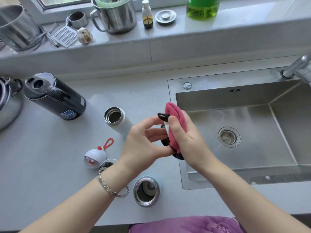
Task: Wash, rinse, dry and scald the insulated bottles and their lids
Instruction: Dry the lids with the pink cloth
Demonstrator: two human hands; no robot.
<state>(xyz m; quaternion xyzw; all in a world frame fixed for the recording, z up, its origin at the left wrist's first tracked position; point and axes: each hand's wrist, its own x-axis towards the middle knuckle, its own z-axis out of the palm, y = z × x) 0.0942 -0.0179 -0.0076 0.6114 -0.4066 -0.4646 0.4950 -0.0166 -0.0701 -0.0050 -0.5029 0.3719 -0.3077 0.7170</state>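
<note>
Lid [166, 130] mostly hidden under pink cloth [175, 121] in right hand [186, 140]. Bottle mouth [106, 163] half behind left hand [143, 143] wrist. Kettle [8, 105] far left of left hand and faucet [297, 66] beyond right hand are edge-cropped. Thermos label [68, 114] unreadable.

On your sill [235, 24], a steel mug [116, 17] stands left of a spray bottle [147, 15]. Right of that you have a plug [165, 16] and a green bottle [202, 9]. A grater [64, 37] lies far left.
</note>
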